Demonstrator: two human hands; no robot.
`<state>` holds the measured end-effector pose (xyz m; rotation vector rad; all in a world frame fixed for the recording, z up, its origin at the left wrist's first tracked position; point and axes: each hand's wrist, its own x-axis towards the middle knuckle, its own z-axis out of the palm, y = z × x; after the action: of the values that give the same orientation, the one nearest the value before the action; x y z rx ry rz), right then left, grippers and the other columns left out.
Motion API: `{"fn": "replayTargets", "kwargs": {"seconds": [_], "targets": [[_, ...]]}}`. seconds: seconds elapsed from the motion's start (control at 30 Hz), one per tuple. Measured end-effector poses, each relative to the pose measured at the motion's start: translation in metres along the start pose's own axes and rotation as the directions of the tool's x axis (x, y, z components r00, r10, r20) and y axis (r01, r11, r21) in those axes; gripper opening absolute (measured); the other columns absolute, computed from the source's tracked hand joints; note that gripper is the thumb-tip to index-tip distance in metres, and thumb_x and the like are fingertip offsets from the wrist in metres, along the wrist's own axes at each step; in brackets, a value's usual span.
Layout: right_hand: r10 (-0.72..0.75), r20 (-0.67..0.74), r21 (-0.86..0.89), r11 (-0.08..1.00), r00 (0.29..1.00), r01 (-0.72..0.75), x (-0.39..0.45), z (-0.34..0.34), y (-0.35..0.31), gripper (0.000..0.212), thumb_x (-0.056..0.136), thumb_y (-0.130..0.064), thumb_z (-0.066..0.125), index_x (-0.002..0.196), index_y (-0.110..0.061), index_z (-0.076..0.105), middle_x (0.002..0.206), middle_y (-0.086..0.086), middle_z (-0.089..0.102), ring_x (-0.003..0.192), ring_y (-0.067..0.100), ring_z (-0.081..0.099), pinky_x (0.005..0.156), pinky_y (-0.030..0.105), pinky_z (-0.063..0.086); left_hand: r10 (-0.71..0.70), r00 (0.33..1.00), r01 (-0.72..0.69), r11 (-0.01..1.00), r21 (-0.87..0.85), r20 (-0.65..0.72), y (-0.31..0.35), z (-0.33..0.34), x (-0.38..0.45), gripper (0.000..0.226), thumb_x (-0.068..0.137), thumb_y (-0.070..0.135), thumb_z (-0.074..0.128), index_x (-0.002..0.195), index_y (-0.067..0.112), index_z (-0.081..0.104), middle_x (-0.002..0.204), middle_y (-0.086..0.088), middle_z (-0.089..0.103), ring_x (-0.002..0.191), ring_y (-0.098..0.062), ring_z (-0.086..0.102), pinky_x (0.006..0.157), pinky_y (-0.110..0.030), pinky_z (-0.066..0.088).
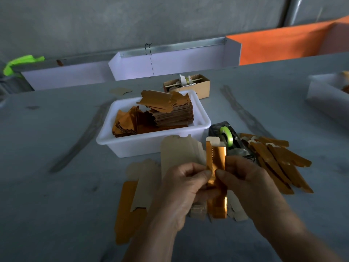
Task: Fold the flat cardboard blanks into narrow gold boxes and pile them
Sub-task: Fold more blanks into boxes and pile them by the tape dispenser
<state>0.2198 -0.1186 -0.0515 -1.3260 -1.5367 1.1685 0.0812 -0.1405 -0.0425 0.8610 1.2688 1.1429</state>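
Note:
Both hands hold a partly folded gold blank (217, 159) upright above the table. My left hand (186, 188) pinches its left side, where a plain beige panel (179, 152) still stands out flat. My right hand (247, 184) pinches the gold strip from the right. A white tub (107, 137) behind holds a stack of flat gold blanks (170, 112). Folded narrow gold boxes (279, 163) lie fanned out on the table to the right. More flat blanks (136, 188) lie under my hands.
A tape dispenser with green tape (226, 137) stands between the tub and the folded boxes. A small brown cardboard box (196, 86) sits behind the tub. Another white tub (324, 93) is at the far right edge. White and orange panels line the back.

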Motion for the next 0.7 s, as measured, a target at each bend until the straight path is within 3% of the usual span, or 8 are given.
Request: {"fn": "replayTargets", "kwargs": {"seconds": [0.1,0.17,0.23,0.33,0.37,0.47,0.6,0.7], "targets": [[0.010,-0.085,0.021,1.000,0.996,-0.009,0.007,-0.013,0.003,0.018,0.089,-0.019,0.057,0.098,-0.033,0.064,0.078,-0.008,0.068,0.072,0.005,0.063,0.062,0.021,0.042,-0.011,0.998,0.012,1.000,-0.016,0.054,0.007,-0.003,0.000,0.031,0.087,0.013,0.065,0.116,0.018,0.059,0.099,-0.010,0.073,0.085,-0.025,0.073,0.069,-0.033,0.060],[0.001,-0.224,-0.007,1.000,0.975,-0.002,0.017,-0.033,0.010,0.016,0.092,-0.021,0.054,0.102,-0.030,0.063,0.081,-0.002,0.066,0.069,0.013,0.064,0.059,0.027,0.048,0.057,0.997,-0.060,0.996,0.067,0.046,0.016,-0.008,-0.003,0.018,0.089,0.018,0.061,0.107,0.016,0.061,0.091,-0.003,0.075,0.080,-0.018,0.073,0.053,-0.020,0.054],[-0.028,-0.377,-0.112,0.994,0.926,-0.015,0.029,-0.058,0.023,0.011,0.093,-0.025,0.054,0.098,-0.031,0.062,0.072,0.002,0.063,0.059,0.020,0.062,0.049,0.028,0.049,0.229,0.959,-0.165,0.930,0.327,-0.167,0.023,-0.019,-0.002,0.010,0.090,0.026,0.061,0.094,0.018,0.063,0.082,0.003,0.074,0.072,-0.009,0.071,0.048,-0.016,0.049],[-0.057,-0.487,-0.401,0.901,0.871,-0.166,0.046,-0.084,0.046,0.019,0.094,-0.038,0.048,0.094,-0.026,0.063,0.067,0.000,0.057,0.058,0.016,0.052,0.051,0.026,0.039,0.354,0.849,0.034,0.705,0.708,-0.393,0.023,-0.043,0.006,0.030,0.085,0.049,0.062,0.091,0.022,0.051,0.087,0.014,0.059,0.075,-0.002,0.056,0.058,-0.020,0.044],[-0.029,-0.475,-0.473,0.851,0.879,-0.227,0.050,-0.088,0.054,0.027,0.096,-0.039,0.045,0.094,-0.018,0.063,0.068,0.004,0.056,0.059,0.019,0.051,0.053,0.028,0.040,0.265,0.867,0.126,0.701,0.702,-0.421,0.020,-0.049,0.008,0.038,0.082,0.054,0.063,0.092,0.021,0.048,0.089,0.014,0.054,0.078,-0.003,0.052,0.061,-0.022,0.042],[0.012,-0.437,-0.607,0.734,0.900,-0.304,0.057,-0.089,0.069,0.031,0.098,-0.031,0.040,0.107,-0.009,0.061,0.087,0.013,0.056,0.074,0.032,0.053,0.067,0.035,0.046,-0.050,0.910,0.238,0.876,0.419,-0.412,0.008,-0.059,0.017,0.040,0.075,0.050,0.073,0.089,0.014,0.062,0.091,0.003,0.065,0.085,-0.016,0.060,0.078,-0.037,0.053],[0.035,-0.435,-0.702,0.613,0.900,-0.363,0.057,-0.084,0.062,0.031,0.096,-0.027,0.043,0.121,-0.015,0.056,0.115,0.017,0.051,0.101,0.039,0.050,0.081,0.048,0.049,-0.153,0.897,0.227,0.965,0.134,-0.415,0.004,-0.065,0.024,0.029,0.068,0.027,0.083,0.084,0.010,0.066,0.081,-0.003,0.071,0.078,-0.017,0.063,0.062,-0.026,0.049],[-0.048,-0.447,-0.720,0.611,0.893,-0.328,0.053,-0.082,0.059,0.031,0.093,-0.029,0.051,0.117,-0.011,0.059,0.124,0.017,0.045,0.115,0.038,0.039,0.091,0.048,0.041,-0.142,0.891,0.206,0.973,0.104,-0.432,0.009,-0.069,0.025,0.020,0.068,0.019,0.082,0.074,0.011,0.066,0.079,-0.003,0.071,0.078,-0.017,0.063,0.056,-0.023,0.047]]}}
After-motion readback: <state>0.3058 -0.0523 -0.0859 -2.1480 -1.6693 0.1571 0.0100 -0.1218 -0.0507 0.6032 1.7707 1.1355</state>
